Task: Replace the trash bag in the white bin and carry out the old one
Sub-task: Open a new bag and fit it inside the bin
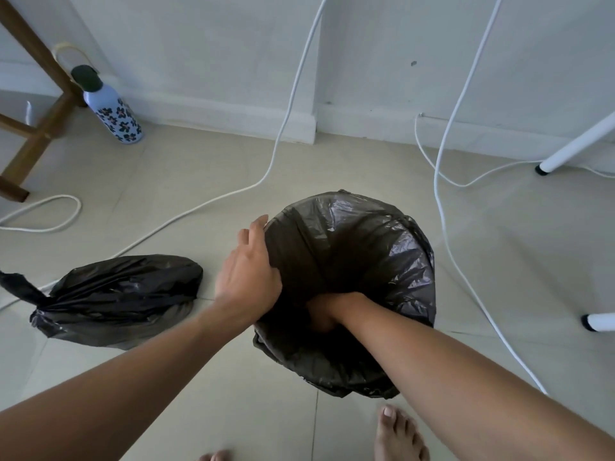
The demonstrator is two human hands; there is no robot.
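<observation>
A fresh black trash bag [392, 247] lines the bin at the centre of the floor, folded over the rim so the white bin itself is hidden. My left hand [248, 271] rests on the bag's left rim, fingers spread over the edge. My right hand [324, 312] is plunged deep inside the bag, its fingers lost in the dark. The old black trash bag [123, 294], full and tied with a twisted neck, lies on its side on the tiles to the left of the bin.
White cables [286, 118] trail from the wall across the tiled floor on both sides of the bin. A flowered bottle [114, 111] stands by a wooden stool leg [40, 128] at the far left. White furniture legs [575, 148] stand at the right. My bare feet [399, 434] are below the bin.
</observation>
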